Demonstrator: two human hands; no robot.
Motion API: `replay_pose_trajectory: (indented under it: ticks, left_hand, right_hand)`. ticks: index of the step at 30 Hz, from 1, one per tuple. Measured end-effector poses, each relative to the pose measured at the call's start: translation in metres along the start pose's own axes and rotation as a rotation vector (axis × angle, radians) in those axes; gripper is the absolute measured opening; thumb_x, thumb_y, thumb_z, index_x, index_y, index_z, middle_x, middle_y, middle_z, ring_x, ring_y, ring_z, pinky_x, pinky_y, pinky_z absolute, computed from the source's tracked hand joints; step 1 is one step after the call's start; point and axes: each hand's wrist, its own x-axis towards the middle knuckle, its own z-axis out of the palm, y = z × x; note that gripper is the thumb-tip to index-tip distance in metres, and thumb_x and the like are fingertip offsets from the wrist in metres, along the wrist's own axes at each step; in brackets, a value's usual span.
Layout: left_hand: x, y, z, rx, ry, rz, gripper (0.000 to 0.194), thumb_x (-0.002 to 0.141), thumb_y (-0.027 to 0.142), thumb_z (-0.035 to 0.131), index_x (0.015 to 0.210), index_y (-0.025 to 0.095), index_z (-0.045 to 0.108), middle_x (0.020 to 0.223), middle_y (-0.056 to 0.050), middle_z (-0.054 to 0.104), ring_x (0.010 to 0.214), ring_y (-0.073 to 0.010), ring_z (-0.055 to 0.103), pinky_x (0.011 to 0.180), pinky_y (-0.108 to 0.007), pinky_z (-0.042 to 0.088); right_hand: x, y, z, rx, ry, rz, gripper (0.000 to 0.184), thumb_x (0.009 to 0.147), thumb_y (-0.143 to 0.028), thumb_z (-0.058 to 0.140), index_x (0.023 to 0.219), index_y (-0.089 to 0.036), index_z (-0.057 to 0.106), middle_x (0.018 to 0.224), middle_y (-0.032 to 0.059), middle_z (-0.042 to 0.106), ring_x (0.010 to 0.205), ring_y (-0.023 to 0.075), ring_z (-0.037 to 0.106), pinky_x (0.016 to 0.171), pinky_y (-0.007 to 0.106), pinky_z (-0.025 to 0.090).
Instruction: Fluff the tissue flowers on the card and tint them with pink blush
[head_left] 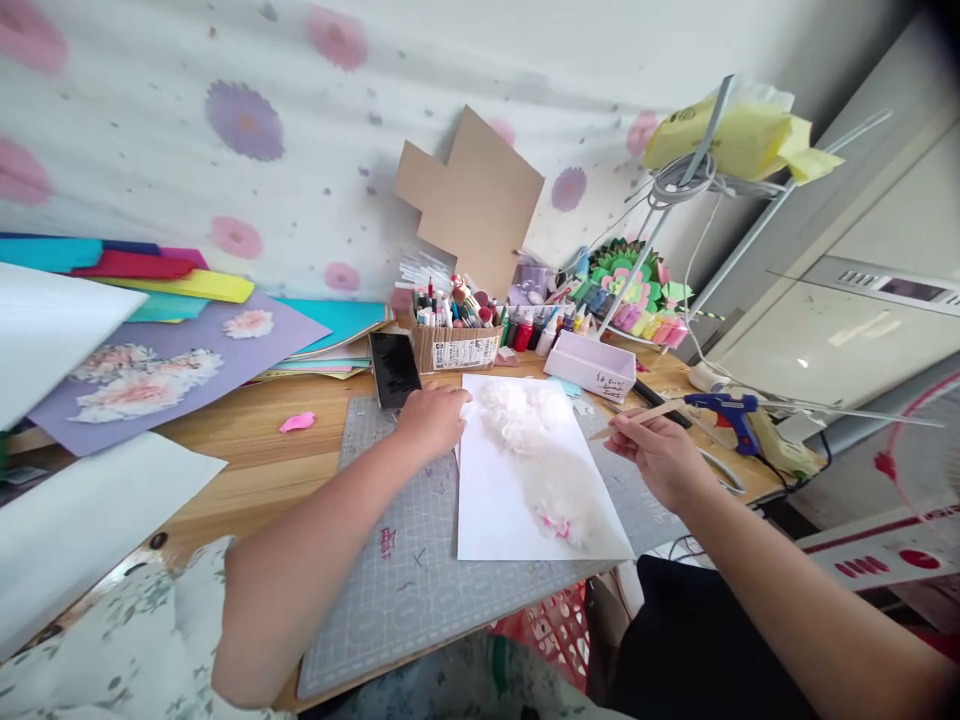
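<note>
White fabric (292, 225) printed with pink and purple flowers spans 9 to 12 o'clock behind the wood-grain bench (217, 425). A plain pale wall (555, 45) rises at 12 o'clock, shading to grey toward 1. A metal rack (649, 240) stands at 2 o'clock; a cream panelled unit (862, 340) at 3 catches small highlights in the soft, even light.

A white sheet of paper (491, 505) lies flat between the hands, its upper left edge at the left hand's (433, 420) fingertips. Pale, ruffled blossoms (521, 415) cluster on its upper part; a smaller pink-and-white tuft (556, 524) sits lower down. The right hand (664, 458) pinches a slim wooden stick (661, 409), slanting beside the sheet.
</note>
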Motion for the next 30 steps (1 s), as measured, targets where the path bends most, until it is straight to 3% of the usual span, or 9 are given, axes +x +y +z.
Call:
replay_pose_trajectory:
  ticks: [3,9,13,16,19,21,23,27,30]
  left_hand:
    - [0.002,0.000,0.009,0.040,-0.048,-0.017,0.024,0.073,0.022,0.062,0.097,0.021,0.065,0.099,-0.008,0.070,0.094,-0.0282,0.057,0.075,-0.037,0.042]
    - [0.007,0.010,0.020,0.099,-0.052,-0.076,0.016,0.074,0.010,0.051,0.080,0.017,0.064,0.088,-0.012,0.069,0.091,-0.0285,0.058,0.077,-0.041,0.039]
    - [0.011,0.001,0.018,0.054,-0.020,-0.168,0.017,0.078,0.014,0.048,0.067,0.017,0.060,0.080,-0.012,0.067,0.090,-0.0291,0.058,0.080,-0.042,0.039]
    - [0.007,0.004,0.010,-0.030,0.008,-0.249,0.015,0.081,0.020,0.047,0.074,0.017,0.060,0.081,-0.010,0.067,0.088,-0.0267,0.060,0.077,-0.040,0.042]
    - [-0.002,0.025,-0.001,-0.330,-0.071,-0.283,0.016,0.084,0.030,0.048,0.081,0.018,0.057,0.075,-0.003,0.066,0.071,-0.0171,0.062,0.065,-0.029,0.047]
    - [-0.010,0.044,-0.006,-0.809,-0.151,-0.357,0.016,0.080,0.033,0.056,0.080,0.017,0.056,0.071,0.000,0.063,0.066,-0.0136,0.061,0.063,-0.026,0.048]
    - [-0.018,0.063,-0.009,-1.103,-0.215,-0.417,0.016,0.076,0.031,0.064,0.078,0.017,0.057,0.070,0.003,0.061,0.063,-0.0108,0.060,0.062,-0.023,0.047]
    - [-0.029,0.084,-0.009,-1.243,-0.342,-0.405,0.010,0.076,0.024,0.067,0.076,0.017,0.060,0.067,0.005,0.061,0.062,-0.0077,0.059,0.062,-0.020,0.045]
    - [-0.031,0.084,-0.006,-1.248,-0.403,-0.356,0.007,0.079,0.023,0.066,0.077,0.017,0.062,0.066,0.006,0.062,0.063,-0.0069,0.059,0.063,-0.019,0.044]
  right_hand:
    - [0.005,-0.002,-0.008,-0.014,-0.033,-0.010,0.029,0.055,-0.037,0.085,0.067,-0.017,0.068,0.068,-0.0008,0.062,0.059,0.0102,0.057,0.062,0.027,0.049]
    - [0.007,0.001,-0.020,-0.057,-0.109,-0.059,0.027,0.062,-0.039,0.081,0.071,-0.017,0.068,0.070,-0.0002,0.061,0.060,0.0110,0.058,0.059,0.025,0.047]
    - [0.008,0.003,-0.027,-0.072,-0.173,-0.084,0.024,0.066,-0.039,0.079,0.071,-0.019,0.069,0.068,-0.0010,0.060,0.060,0.0106,0.057,0.059,0.025,0.045]
    - [0.006,0.004,-0.031,-0.034,-0.196,-0.063,0.019,0.068,-0.037,0.078,0.071,-0.020,0.070,0.072,-0.0012,0.061,0.061,0.0098,0.058,0.060,0.023,0.046]
    - [-0.003,0.002,-0.031,0.035,-0.215,-0.043,0.014,0.071,-0.035,0.077,0.070,-0.022,0.072,0.075,-0.0005,0.062,0.062,0.0093,0.059,0.059,0.022,0.047]
    - [-0.011,-0.001,-0.026,0.080,-0.263,-0.068,0.012,0.072,-0.034,0.076,0.072,-0.023,0.073,0.075,-0.0001,0.063,0.063,0.0097,0.060,0.060,0.023,0.049]
    - [-0.019,-0.003,-0.017,0.102,-0.357,-0.098,0.010,0.073,-0.033,0.075,0.075,-0.024,0.073,0.074,-0.0001,0.065,0.065,0.0113,0.061,0.064,0.025,0.051]
    - [-0.032,0.002,0.007,0.070,-0.521,-0.140,0.007,0.076,-0.028,0.072,0.074,-0.022,0.072,0.086,0.0021,0.069,0.086,0.0154,0.063,0.081,0.031,0.052]
    - [-0.038,0.008,0.020,0.073,-0.544,-0.049,0.008,0.079,-0.029,0.069,0.077,-0.021,0.070,0.089,0.0019,0.069,0.080,0.0128,0.064,0.074,0.028,0.055]
